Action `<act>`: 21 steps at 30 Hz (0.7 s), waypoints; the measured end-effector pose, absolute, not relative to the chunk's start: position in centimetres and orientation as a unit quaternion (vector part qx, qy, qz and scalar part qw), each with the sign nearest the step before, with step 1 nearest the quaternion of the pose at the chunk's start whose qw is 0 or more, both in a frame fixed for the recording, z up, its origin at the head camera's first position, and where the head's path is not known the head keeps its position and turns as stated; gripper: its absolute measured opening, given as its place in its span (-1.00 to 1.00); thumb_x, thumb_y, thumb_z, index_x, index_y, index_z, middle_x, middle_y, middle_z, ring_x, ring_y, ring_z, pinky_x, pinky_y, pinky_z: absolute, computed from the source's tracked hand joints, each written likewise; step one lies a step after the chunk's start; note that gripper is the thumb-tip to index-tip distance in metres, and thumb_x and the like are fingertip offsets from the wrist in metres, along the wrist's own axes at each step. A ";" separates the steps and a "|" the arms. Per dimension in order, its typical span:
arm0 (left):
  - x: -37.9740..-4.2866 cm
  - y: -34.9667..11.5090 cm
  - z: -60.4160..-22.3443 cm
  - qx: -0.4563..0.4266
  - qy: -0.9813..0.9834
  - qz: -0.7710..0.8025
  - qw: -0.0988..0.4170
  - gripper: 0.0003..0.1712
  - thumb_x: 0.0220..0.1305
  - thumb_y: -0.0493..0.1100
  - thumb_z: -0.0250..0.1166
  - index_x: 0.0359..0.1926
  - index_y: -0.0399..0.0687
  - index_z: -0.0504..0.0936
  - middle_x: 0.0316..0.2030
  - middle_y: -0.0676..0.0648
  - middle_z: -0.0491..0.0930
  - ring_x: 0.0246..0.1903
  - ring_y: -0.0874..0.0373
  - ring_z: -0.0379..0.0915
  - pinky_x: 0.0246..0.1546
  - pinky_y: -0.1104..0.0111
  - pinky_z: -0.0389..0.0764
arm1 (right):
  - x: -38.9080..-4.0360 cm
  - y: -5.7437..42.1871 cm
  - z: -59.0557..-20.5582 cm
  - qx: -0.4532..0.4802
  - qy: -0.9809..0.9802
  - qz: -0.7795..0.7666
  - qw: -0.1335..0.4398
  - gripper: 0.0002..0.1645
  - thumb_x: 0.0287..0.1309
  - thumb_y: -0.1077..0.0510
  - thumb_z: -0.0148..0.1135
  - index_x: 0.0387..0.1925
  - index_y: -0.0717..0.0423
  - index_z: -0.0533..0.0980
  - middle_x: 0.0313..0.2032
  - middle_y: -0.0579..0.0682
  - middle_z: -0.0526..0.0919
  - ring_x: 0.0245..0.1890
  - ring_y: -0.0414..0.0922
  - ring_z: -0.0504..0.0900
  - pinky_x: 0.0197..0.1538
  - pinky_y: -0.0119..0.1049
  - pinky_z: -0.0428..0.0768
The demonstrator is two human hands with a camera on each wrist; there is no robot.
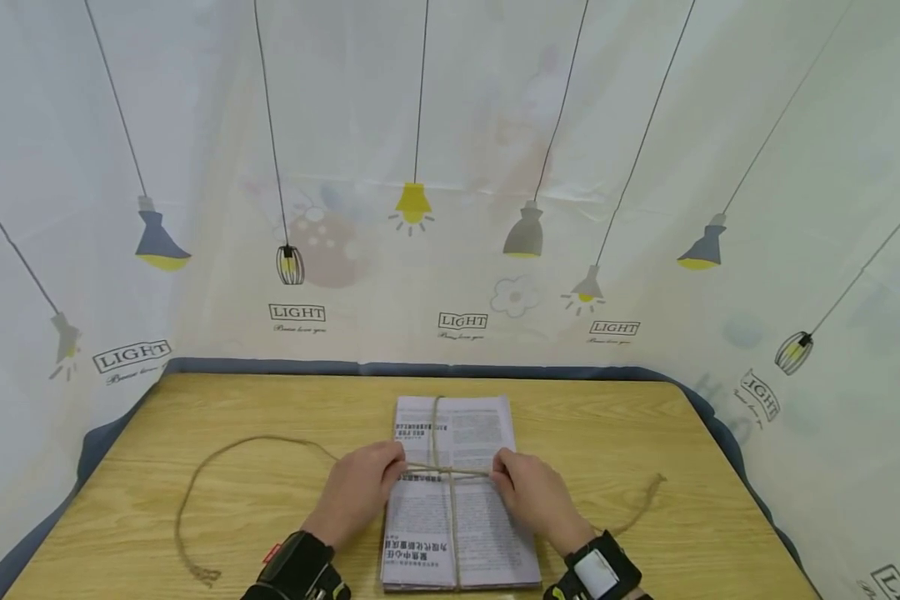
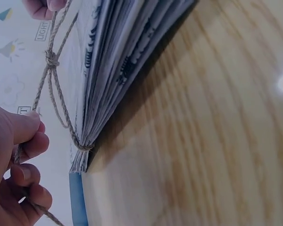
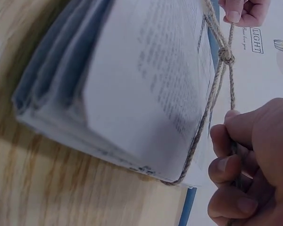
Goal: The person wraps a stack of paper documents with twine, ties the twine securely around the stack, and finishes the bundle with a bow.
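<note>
A stack of folded newspapers (image 1: 491, 525) lies on the wooden table, with rough brown twine (image 1: 452, 521) running round it both lengthwise and crosswise. The strands meet in a knot (image 2: 52, 58) over the top of the stack. My left hand (image 1: 360, 487) pinches one end of the twine between thumb and forefinger, left of the knot. On the opposite side, my right hand (image 1: 532, 496) pinches the other end the same way. Both lengths run straight from knot to fingertips. In the right wrist view the knot (image 3: 226, 55) looks small and snug, and the twine passes on through the curled fingers.
A long loose tail of twine (image 1: 187, 500) curves across the left of the table (image 1: 270, 533). A shorter tail (image 1: 645, 504) lies to the right. Behind the table hangs a pale curtain (image 1: 450, 100) printed with lamps. Each wrist wears a black strap.
</note>
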State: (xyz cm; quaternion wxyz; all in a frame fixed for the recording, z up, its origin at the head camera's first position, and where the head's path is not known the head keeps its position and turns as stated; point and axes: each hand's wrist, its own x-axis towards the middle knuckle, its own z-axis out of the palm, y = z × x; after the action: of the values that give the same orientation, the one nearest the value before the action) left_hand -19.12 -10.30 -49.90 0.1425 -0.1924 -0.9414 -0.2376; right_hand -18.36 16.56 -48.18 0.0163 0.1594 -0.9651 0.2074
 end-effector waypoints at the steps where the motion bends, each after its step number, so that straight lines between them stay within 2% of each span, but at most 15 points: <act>1: -19.1 -10.3 -49.9 -0.193 -0.941 -0.238 0.146 -0.76 0.33 -0.10 0.28 -0.48 0.24 0.48 -0.57 0.30 0.35 -0.59 0.38 0.21 -0.49 0.50 0.25 | -18.4 16.6 -48.2 0.158 -0.965 0.208 0.015 -0.86 0.32 0.09 0.20 -0.38 -0.07 0.45 -0.56 -0.24 0.43 -0.60 -0.33 0.34 -0.50 -0.44 0.32; 6: -19.1 -10.4 -49.8 -0.204 -0.935 -0.240 0.162 -0.76 0.33 -0.12 0.28 -0.48 0.24 0.47 -0.57 0.29 0.35 -0.59 0.38 0.20 -0.48 0.50 0.25 | -18.3 16.8 -48.0 0.162 -0.964 0.208 0.020 -0.86 0.31 0.09 0.21 -0.39 -0.07 0.45 -0.57 -0.23 0.42 -0.61 -0.33 0.34 -0.52 -0.44 0.31; 13: -19.1 -10.3 -49.6 -0.190 -0.941 -0.234 0.151 -0.72 0.30 -0.11 0.31 -0.51 0.27 0.45 -0.59 0.30 0.34 -0.60 0.40 0.20 -0.50 0.51 0.25 | -18.2 16.9 -48.0 0.160 -0.965 0.208 0.017 -0.86 0.31 0.08 0.21 -0.38 -0.08 0.46 -0.57 -0.24 0.42 -0.61 -0.33 0.34 -0.52 -0.44 0.30; 21: -18.9 -10.3 -49.1 -0.196 -0.936 -0.242 0.163 -0.72 0.28 -0.14 0.33 -0.51 0.26 0.46 -0.60 0.29 0.37 -0.61 0.41 0.20 -0.53 0.52 0.25 | -18.1 17.0 -47.6 0.155 -0.966 0.206 0.032 -0.86 0.29 0.07 0.23 -0.39 -0.08 0.46 -0.55 -0.25 0.43 -0.60 -0.34 0.34 -0.52 -0.44 0.31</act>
State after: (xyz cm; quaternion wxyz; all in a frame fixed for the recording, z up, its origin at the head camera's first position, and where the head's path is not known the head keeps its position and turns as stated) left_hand -18.86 -10.25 -49.07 0.1634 -0.1964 -0.9360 -0.2421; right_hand -18.06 17.04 -47.64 0.0321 0.1552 -0.9656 0.2063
